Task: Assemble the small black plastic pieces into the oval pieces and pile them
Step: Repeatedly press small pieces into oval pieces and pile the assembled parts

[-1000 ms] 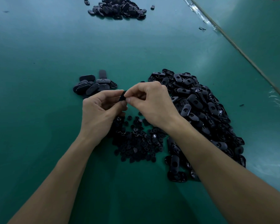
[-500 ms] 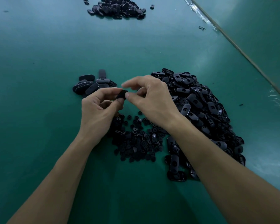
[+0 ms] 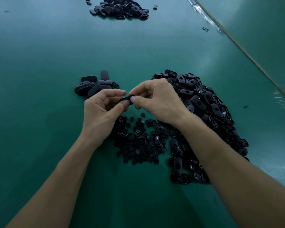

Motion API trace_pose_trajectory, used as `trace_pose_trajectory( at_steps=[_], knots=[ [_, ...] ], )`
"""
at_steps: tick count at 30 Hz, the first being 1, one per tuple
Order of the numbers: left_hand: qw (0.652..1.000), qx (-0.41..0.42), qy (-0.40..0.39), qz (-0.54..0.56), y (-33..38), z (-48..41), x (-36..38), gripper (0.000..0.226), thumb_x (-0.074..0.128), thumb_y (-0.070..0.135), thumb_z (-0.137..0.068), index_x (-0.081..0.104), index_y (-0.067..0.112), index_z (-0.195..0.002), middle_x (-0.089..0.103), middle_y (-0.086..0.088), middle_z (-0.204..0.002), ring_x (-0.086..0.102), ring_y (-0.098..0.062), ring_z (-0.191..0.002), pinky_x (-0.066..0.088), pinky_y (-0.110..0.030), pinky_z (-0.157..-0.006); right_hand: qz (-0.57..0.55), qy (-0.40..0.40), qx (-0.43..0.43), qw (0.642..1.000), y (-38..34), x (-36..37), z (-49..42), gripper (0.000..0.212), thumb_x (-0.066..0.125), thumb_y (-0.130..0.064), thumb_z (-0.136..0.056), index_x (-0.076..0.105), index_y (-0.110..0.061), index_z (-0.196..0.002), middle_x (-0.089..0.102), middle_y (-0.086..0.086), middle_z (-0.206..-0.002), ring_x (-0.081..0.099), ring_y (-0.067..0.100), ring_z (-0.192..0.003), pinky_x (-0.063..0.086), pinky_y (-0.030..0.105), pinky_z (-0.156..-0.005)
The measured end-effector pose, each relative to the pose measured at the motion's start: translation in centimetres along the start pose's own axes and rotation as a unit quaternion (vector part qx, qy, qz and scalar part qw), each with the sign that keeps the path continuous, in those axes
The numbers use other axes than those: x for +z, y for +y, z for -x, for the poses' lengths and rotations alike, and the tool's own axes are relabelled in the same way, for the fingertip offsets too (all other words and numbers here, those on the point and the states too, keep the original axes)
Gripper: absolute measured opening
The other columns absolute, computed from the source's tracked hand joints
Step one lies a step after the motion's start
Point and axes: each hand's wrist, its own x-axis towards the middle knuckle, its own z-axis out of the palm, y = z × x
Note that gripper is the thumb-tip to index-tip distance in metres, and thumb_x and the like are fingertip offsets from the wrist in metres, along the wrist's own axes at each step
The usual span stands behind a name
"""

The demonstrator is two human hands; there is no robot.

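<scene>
Head view is showing the left hand [image 3: 102,112] and the right hand [image 3: 156,102] meeting fingertip to fingertip, each pinching one end of a dark oval piece [image 3: 126,98] between thumb and forefinger, above the table [image 3: 39,63]. Small pieces [image 3: 141,142] are lying scattered just below the hands, on the near side. A big heap of ovals [image 3: 204,109] is sitting to the right, a small pile [image 3: 95,86] is lying just beyond the left hand, and a far pile [image 3: 120,8] is sitting well apart
</scene>
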Motion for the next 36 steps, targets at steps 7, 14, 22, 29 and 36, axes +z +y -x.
trace_pose_trajectory(
  at_steps=[7, 14, 22, 29, 36],
  knots=[
    [1.0, -0.008, -0.006, 0.007, -0.1, 0.0, -0.1, 0.021, 0.077, 0.005, -0.084, 0.072, 0.021, -0.097, 0.077, 0.001, -0.084, 0.07, -0.011, -0.076, 0.058, -0.022, -0.073, -0.017, -0.016, 0.008, 1.0, -0.2, -0.3, 0.0, 0.008, 0.078, -0.016, -0.086, 0.073, -0.022, -0.087, 0.074, -0.005, -0.069, 0.07, 0.002, -0.065, 0.048, 0.011, -0.061],
    [1.0, -0.009, -0.006, 0.004, 0.0, 0.0, 0.0, 0.019, 0.077, 0.005, -0.083, 0.072, 0.019, -0.095, 0.077, 0.003, -0.084, 0.07, -0.009, -0.078, 0.058, -0.022, -0.075, -0.022, -0.023, 0.008, 0.999, -0.1, -0.4, 0.1, 0.01, 0.077, -0.012, -0.086, 0.073, -0.021, -0.088, 0.074, -0.006, -0.07, 0.071, 0.002, -0.066, 0.048, 0.01, -0.061],
    [1.0, -0.009, -0.014, 0.01, 0.2, 0.1, 0.0, 0.016, 0.078, 0.015, -0.079, 0.073, 0.021, -0.093, 0.077, 0.003, -0.082, 0.071, -0.009, -0.073, 0.057, -0.019, -0.071, -0.007, -0.011, 0.004, 1.0, -0.1, -0.4, 0.0, 0.01, 0.079, -0.013, -0.084, 0.074, -0.022, -0.085, 0.073, -0.005, -0.069, 0.069, 0.001, -0.063, 0.048, 0.012, -0.06],
    [1.0, -0.019, -0.012, -0.001, 0.1, 0.1, 0.0, 0.016, 0.078, 0.019, -0.075, 0.073, 0.021, -0.091, 0.077, 0.005, -0.078, 0.07, -0.007, -0.069, 0.056, -0.019, -0.065, 0.018, 0.042, -0.004, 0.999, -0.2, 0.4, 0.4, 0.008, 0.079, -0.014, -0.08, 0.075, -0.02, -0.081, 0.072, -0.01, -0.071, 0.065, -0.006, -0.063, 0.05, 0.01, -0.061],
    [0.999, -0.035, -0.011, 0.027, 0.3, 0.1, 0.1, 0.018, 0.076, 0.013, -0.076, 0.073, 0.015, -0.094, 0.077, 0.004, -0.08, 0.07, -0.008, -0.069, 0.058, -0.021, -0.069, 0.031, 0.063, -0.007, 0.997, -0.8, 0.7, 0.5, 0.007, 0.079, -0.014, -0.078, 0.076, -0.02, -0.079, 0.071, -0.011, -0.069, 0.066, -0.004, -0.063, 0.052, 0.011, -0.061]
  ],
)
